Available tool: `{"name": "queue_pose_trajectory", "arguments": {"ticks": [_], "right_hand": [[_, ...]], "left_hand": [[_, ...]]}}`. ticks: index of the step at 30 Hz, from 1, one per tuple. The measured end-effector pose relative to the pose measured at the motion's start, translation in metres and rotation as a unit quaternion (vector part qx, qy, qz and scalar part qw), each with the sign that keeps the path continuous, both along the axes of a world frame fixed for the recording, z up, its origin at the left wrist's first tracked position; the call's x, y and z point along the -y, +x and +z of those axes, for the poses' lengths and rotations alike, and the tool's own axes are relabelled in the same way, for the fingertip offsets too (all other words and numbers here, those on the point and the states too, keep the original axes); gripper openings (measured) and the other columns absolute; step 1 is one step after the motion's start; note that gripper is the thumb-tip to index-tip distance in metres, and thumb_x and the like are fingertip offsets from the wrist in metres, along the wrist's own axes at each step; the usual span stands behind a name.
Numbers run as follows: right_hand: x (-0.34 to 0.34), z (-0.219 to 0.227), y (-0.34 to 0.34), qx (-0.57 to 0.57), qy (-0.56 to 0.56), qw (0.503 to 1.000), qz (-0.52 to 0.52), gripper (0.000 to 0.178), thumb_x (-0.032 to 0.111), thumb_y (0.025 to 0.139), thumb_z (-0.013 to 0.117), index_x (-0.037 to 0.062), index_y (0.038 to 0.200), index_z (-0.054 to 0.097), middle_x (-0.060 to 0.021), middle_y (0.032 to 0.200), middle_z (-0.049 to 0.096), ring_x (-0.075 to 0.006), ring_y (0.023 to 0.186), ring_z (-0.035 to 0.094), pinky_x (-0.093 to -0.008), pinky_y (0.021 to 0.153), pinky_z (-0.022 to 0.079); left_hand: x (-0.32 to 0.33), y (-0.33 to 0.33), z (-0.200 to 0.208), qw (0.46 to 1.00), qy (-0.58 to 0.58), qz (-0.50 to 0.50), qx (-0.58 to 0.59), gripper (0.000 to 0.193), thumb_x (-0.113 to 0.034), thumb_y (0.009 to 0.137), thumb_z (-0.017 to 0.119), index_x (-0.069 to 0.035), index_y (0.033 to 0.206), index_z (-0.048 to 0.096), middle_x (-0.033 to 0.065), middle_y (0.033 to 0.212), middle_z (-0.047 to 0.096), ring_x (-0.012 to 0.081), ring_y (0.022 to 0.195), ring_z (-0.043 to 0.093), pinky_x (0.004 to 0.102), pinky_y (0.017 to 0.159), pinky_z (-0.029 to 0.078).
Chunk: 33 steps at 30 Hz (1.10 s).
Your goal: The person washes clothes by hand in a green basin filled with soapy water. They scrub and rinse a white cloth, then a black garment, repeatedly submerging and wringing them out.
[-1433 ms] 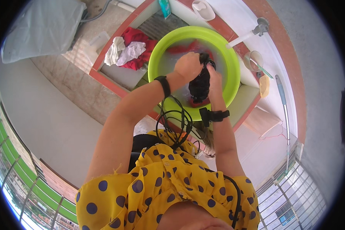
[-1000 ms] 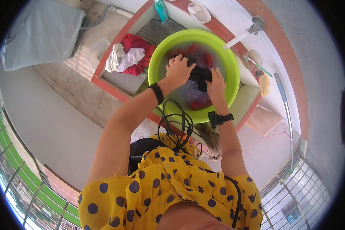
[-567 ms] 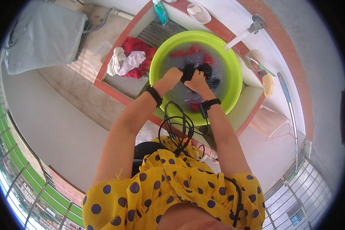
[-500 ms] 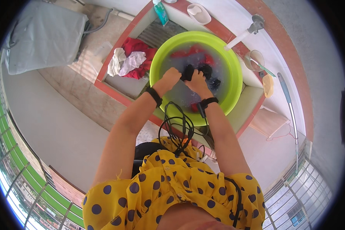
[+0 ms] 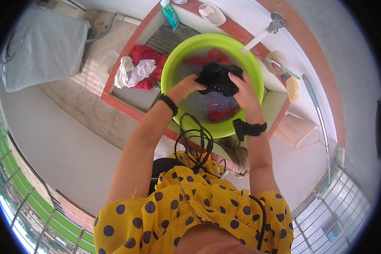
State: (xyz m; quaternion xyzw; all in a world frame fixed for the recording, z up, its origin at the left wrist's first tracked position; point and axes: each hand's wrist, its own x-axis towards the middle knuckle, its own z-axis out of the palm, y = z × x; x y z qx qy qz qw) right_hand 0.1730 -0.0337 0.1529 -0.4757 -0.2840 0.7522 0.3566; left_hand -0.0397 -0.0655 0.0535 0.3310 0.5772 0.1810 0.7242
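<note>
A wet black cloth (image 5: 219,78) is stretched between my two hands above a lime-green basin (image 5: 170,63). My left hand (image 5: 186,86) grips its left end, fingers closed. On the right end my right hand (image 5: 244,91) is closed, with the thumb on top and the other fingers partly hidden. Beneath the cloth, cloudy water (image 5: 194,103) fills the basin. Red cloth (image 5: 217,56) lies in that water along the far side, and another red patch (image 5: 222,113) shows near the front. The black item's exact kind cannot be made out.
The basin stands in a red-edged sink (image 5: 122,103). Left of it lie red clothes (image 5: 147,54) and white cloths (image 5: 142,72). A tap (image 5: 258,39) reaches over the far-right rim. A green tube (image 5: 169,15), a soap dish (image 5: 212,15) and a cup (image 5: 276,63) line the ledge. Black cables (image 5: 194,139) hang in front.
The black cloth has come up out of the water and is spread wider. My right hand has moved right, away from my left hand. The view has shifted slightly.
</note>
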Motion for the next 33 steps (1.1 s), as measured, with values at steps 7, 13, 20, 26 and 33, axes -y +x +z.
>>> {"name": "queue_pose_trajectory", "arguments": {"ticks": [7,13,20,26,33], "right_hand": [[-0.011,-0.022,0.028,0.630,0.222,0.742,0.064,0.038,0.014,0.091,0.060,-0.0013,0.122,0.046,-0.0227,0.103,0.060,-0.0395,0.084,0.064,-0.0447,0.075,0.053],[-0.001,-0.104,0.024,0.669,0.290,0.650,0.212,0.021,0.010,0.090,0.057,0.0001,0.105,0.045,-0.0236,0.105,0.050,-0.0449,0.089,0.060,-0.0491,0.074,0.052],[0.007,-0.179,0.019,0.698,0.216,0.608,0.310,0.022,0.005,0.084,0.059,-0.0030,0.104,0.058,-0.0229,0.106,0.056,-0.0381,0.100,0.060,-0.0389,0.079,0.056],[-0.015,-0.136,0.055,0.272,-0.023,0.961,-0.054,0.023,0.020,0.095,0.056,0.0010,0.107,0.062,-0.0109,0.096,0.061,-0.0212,0.084,0.062,-0.0313,0.061,0.054],[-0.015,-0.085,0.070,0.269,-0.061,0.959,-0.063,0.029,0.028,0.095,0.059,0.0009,0.106,0.061,-0.0051,0.082,0.058,-0.0144,0.072,0.059,-0.0276,0.053,0.048]], "left_hand": [[-0.010,-0.003,0.011,0.986,0.049,0.098,-0.126,0.052,-0.032,0.076,0.077,0.005,0.109,0.060,0.0149,0.100,0.065,0.0218,0.087,0.061,0.0371,0.079,0.048],[-0.008,-0.008,-0.052,0.977,0.112,-0.008,-0.182,0.057,-0.033,0.077,0.075,0.003,0.117,0.055,0.0238,0.108,0.062,0.0359,0.098,0.063,0.0422,0.087,0.049],[0.001,0.026,-0.043,0.889,0.120,-0.238,-0.372,0.041,-0.028,0.079,0.070,0.001,0.106,0.059,0.0298,0.119,0.054,0.0430,0.109,0.056,0.0469,0.092,0.048],[0.000,0.005,-0.049,0.983,0.077,0.069,-0.154,0.038,-0.032,0.081,0.071,0.002,0.091,0.057,0.0113,0.090,0.058,0.0223,0.085,0.058,0.0388,0.073,0.046],[-0.018,0.000,-0.025,0.969,0.091,0.198,-0.115,0.048,-0.035,0.081,0.070,0.007,0.100,0.059,0.0176,0.095,0.063,0.0281,0.088,0.059,0.0368,0.081,0.046]]}}
